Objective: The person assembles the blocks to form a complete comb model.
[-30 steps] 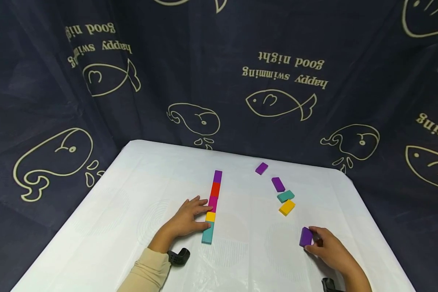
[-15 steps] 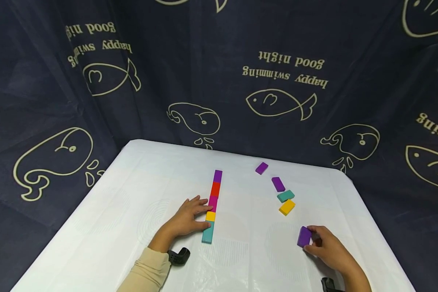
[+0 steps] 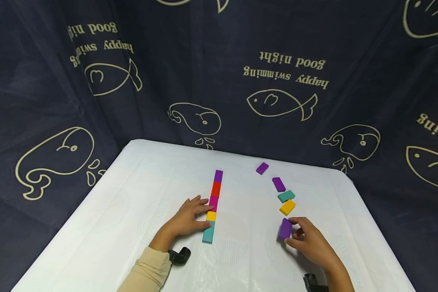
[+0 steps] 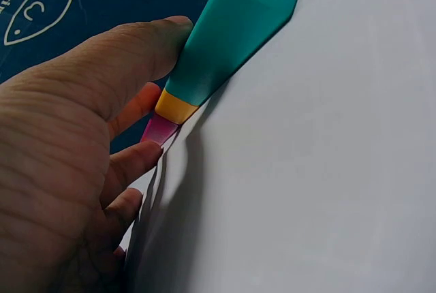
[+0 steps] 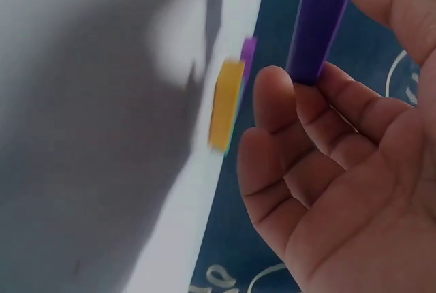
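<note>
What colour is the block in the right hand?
Purple; the block in the right hand shows best in the head view.

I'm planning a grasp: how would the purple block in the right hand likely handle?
The purple block looks stiff, its edges straight. It is probably light, as the right hand holds it in just a pinch. Its flat faces suggest it would slide rather than roll if pushed.
</note>
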Tool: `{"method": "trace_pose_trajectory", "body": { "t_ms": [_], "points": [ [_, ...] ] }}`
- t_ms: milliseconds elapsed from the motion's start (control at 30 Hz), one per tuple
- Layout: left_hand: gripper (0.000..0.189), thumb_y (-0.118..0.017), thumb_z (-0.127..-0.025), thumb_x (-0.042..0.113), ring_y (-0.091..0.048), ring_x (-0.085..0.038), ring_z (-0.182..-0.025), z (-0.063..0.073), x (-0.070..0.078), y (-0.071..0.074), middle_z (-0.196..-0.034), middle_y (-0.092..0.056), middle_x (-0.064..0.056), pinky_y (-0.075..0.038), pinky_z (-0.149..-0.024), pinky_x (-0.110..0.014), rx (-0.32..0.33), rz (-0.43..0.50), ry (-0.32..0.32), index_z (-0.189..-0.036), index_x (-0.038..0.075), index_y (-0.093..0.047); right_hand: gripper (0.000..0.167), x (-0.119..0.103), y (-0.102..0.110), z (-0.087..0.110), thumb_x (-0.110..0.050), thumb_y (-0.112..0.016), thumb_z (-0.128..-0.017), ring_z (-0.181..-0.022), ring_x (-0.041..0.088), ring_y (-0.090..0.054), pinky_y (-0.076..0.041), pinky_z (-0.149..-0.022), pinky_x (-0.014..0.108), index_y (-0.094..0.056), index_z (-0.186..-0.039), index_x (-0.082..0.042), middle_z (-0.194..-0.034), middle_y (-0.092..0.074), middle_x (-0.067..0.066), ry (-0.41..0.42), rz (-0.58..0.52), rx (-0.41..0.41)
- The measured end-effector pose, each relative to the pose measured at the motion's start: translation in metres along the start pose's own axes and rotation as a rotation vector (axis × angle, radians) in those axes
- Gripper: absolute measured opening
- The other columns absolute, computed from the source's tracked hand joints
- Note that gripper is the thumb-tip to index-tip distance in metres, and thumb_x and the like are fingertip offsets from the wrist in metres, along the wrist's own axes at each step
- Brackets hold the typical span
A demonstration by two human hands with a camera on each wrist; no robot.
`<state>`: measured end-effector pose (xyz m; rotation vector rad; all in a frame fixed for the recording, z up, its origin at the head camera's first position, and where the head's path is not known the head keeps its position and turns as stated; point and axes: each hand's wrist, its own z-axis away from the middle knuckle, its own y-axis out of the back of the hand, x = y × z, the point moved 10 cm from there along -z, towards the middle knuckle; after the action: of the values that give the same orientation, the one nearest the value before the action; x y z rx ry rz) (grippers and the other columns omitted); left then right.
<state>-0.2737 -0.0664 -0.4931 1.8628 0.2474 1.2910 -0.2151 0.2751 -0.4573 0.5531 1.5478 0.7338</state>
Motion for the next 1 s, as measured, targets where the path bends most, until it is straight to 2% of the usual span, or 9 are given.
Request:
{"method": "trace_pose_trajectory", "body": {
  "t_ms": [333, 500, 767, 1000],
  "points": [
    [0.055, -0.077, -0.085, 0.033, -0.027, -0.039, -0.145, 0.000, 0.002, 0.001, -0.147, -0.049, -0.015, -0.010, -0.117, -0.062, 0.005, -0.005, -0.021, -0.135, 0.013, -0.063, 0.054, -0.050, -0.024, -0.015, -0.018, -0.085, -0.078, -0.084, 0.019, -0.059, -0.050, -0.068, 0.026, -0.059, -0.124, -0.007, -0.109, -0.058, 0.002, 0.134, -0.015, 0.000],
    [0.056, -0.076, -0.085, 0.033, -0.027, -0.041, -0.145, 0.000, 0.002, 0.000, -0.147, -0.049, -0.016, -0.010, -0.116, -0.063, 0.005, -0.004, -0.027, -0.135, 0.012, -0.063, 0.054, -0.066, -0.037, -0.020, -0.016, -0.085, -0.077, -0.086, 0.020, -0.060, -0.051, -0.073, 0.031, -0.060, -0.124, -0.008, -0.113, -0.058, -0.002, 0.188, -0.021, -0.004],
    [0.055, -0.076, -0.086, 0.033, -0.026, -0.039, -0.145, 0.000, 0.002, 0.000, -0.148, -0.048, -0.014, -0.009, -0.116, -0.063, -0.003, -0.013, -0.023, -0.135, 0.014, -0.063, 0.053, -0.083, -0.058, -0.022, -0.020, -0.085, -0.078, -0.089, 0.016, -0.059, -0.053, -0.077, 0.033, -0.059, -0.124, -0.014, -0.117, -0.057, -0.005, 0.224, -0.010, -0.056],
    [0.055, -0.076, -0.086, 0.034, -0.026, -0.039, -0.145, 0.000, 0.002, 0.001, -0.148, -0.048, -0.014, -0.008, -0.116, -0.063, -0.007, -0.016, -0.025, -0.135, 0.013, -0.064, 0.053, -0.097, -0.077, -0.020, -0.023, -0.085, -0.078, -0.091, 0.015, -0.059, -0.052, -0.077, 0.033, -0.059, -0.124, -0.018, -0.118, -0.057, -0.007, 0.218, -0.027, -0.106]
  ]
}}
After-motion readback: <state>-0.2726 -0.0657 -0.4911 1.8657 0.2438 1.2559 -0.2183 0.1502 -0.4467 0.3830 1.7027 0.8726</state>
